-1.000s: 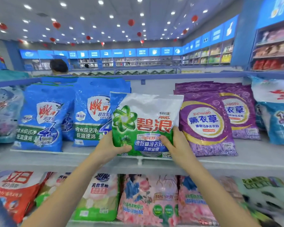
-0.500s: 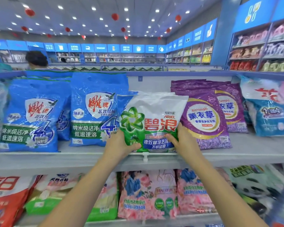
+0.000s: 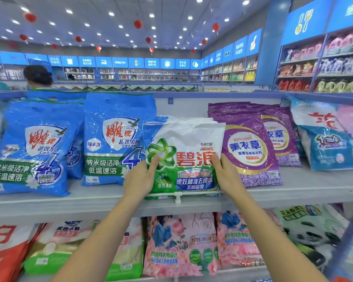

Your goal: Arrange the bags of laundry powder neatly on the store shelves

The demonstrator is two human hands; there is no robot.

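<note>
A white and green laundry powder bag (image 3: 184, 139) stands upright on the upper shelf (image 3: 306, 192), between the blue bags (image 3: 112, 139) and the purple bags (image 3: 249, 147). More white bags of the same kind stand right behind it. My left hand (image 3: 140, 179) grips its lower left edge with the thumb on the front. My right hand (image 3: 227, 175) grips its lower right edge in the same way. The bag's bottom sits behind the shelf's front rail.
A second stack of blue bags (image 3: 35, 147) stands at the left and a white and blue bag (image 3: 324, 139) at the right. Pink bags (image 3: 181, 245) and other bags fill the lower shelf. A person (image 3: 38, 76) stands beyond the shelf unit.
The white and green bag has gone from tilted in my hands to standing straight on the shelf. Both hands have slid higher along its sides.
</note>
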